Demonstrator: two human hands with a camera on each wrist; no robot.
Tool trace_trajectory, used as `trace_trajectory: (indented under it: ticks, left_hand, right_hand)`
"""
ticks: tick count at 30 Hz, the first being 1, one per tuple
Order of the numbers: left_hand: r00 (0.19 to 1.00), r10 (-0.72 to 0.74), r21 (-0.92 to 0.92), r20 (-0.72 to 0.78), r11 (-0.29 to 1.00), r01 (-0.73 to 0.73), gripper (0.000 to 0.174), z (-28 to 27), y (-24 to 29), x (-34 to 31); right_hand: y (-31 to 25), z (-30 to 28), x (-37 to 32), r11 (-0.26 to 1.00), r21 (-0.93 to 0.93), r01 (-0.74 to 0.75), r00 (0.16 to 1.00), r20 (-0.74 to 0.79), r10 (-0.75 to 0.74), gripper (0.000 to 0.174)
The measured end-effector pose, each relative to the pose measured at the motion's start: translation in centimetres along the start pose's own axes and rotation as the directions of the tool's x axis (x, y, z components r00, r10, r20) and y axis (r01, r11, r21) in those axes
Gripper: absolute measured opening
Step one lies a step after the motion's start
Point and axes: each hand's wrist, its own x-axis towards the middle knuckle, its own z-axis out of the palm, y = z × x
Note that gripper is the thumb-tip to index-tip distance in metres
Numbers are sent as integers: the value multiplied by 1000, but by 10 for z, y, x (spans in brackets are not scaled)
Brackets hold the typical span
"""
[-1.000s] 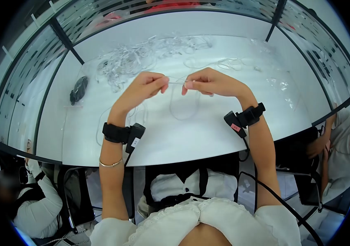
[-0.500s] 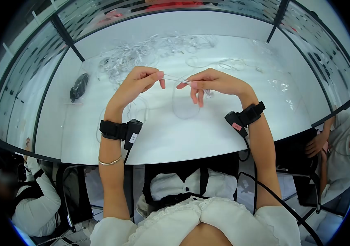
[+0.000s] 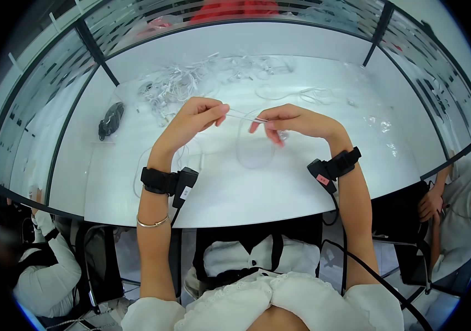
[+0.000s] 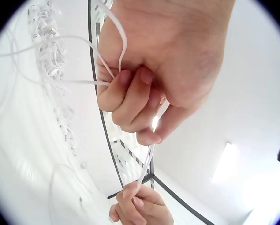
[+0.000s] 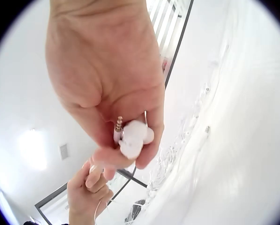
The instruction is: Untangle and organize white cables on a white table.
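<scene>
Between finger and thumb, my left hand point(image 3: 194, 118) pinches the white earphone cable point(image 3: 241, 116). Its other fingers curl over more strands, which trail off past the palm in the left wrist view. The doubled cable runs taut to my right hand point(image 3: 299, 121), whose thumb and fingers hold its other end. The right wrist view shows a gold-tipped jack plug point(image 5: 118, 124) and white earbuds point(image 5: 134, 138) lying together in those right fingers. Both hands are raised over the white table point(image 3: 279, 193), with a cable loop hanging below them in the head view.
Tangled white cables point(image 3: 175, 83) heap at the back left, and a loose white cable point(image 3: 302, 95) lies behind my right hand. A black bundle point(image 3: 112, 120) sits by the left partition. Clear plastic wrappers point(image 3: 384, 132) are at the right. Framed partitions enclose the back and sides.
My hands have moved apart, the right one shifting rightward, so a longer stretch of cable shows between them. The right hand's lower fingers spread, then drew in slightly.
</scene>
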Motion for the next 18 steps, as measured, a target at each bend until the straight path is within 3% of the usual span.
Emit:
trace_trajectory:
  ticks: [3, 6, 8, 10, 12, 18]
  left_hand:
    - [999, 20, 79, 51, 997, -24, 35, 6, 1, 0]
    - [998, -20, 121, 66, 993, 12, 35, 17, 4, 2]
    - [989, -53, 41, 137, 998, 47, 36, 29, 2, 4]
    - [974, -49, -108, 221, 991, 75, 37, 43, -5, 6]
    - [949, -80, -156, 306, 979, 133, 39, 53, -8, 7]
    - [981, -81, -254, 175, 959, 125, 41, 57, -9, 11]
  right_hand:
    - [3, -9, -3, 999, 31, -45, 991, -128, 49, 24]
    - [6, -13, -2, 997, -66, -33, 961, -275, 13, 22]
    - [6, -9, 0, 957, -287, -52, 889, -450, -87, 25]
    - [7, -11, 1, 907, -399, -137, 821, -558, -122, 26]
    - [9, -13, -1, 896, -428, -119, 730, -649, -212, 23]
    - [8, -20, -5, 833, -528, -167, 529, -761, -376, 18]
